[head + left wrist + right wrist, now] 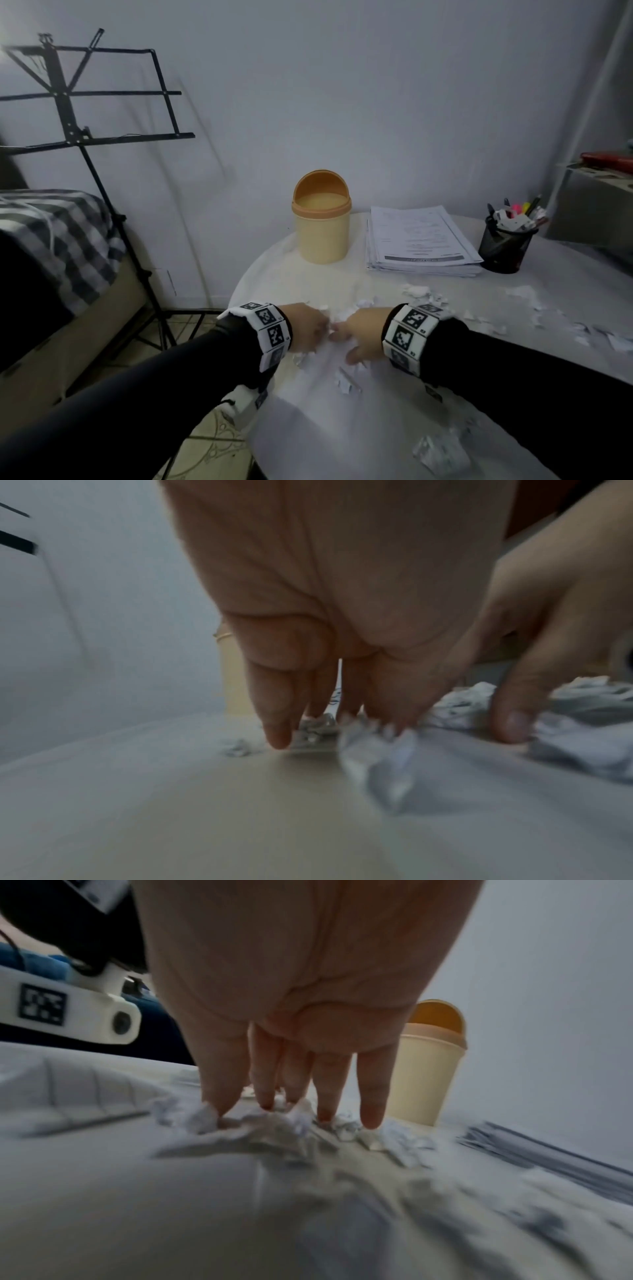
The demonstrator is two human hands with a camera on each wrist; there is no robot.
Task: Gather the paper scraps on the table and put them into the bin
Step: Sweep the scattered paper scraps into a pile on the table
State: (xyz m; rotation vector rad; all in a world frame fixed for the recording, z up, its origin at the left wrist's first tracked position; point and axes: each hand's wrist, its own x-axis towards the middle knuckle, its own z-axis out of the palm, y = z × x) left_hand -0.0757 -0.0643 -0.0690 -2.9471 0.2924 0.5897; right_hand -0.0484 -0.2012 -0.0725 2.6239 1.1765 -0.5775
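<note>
Torn white paper scraps lie scattered over the round white table, most of them in the middle and to the right. My left hand and right hand meet fingertip to fingertip over a small heap of them. In the left wrist view the left hand points straight fingers down onto crumpled scraps. The right hand likewise presses straight fingers into a pile of scraps. The yellow bin, its orange lid swung open, stands at the table's far edge, beyond both hands.
A stack of printed sheets lies right of the bin, and a black mesh pen holder stands further right. More scraps trail towards the right edge. A black music stand and a bed are left of the table.
</note>
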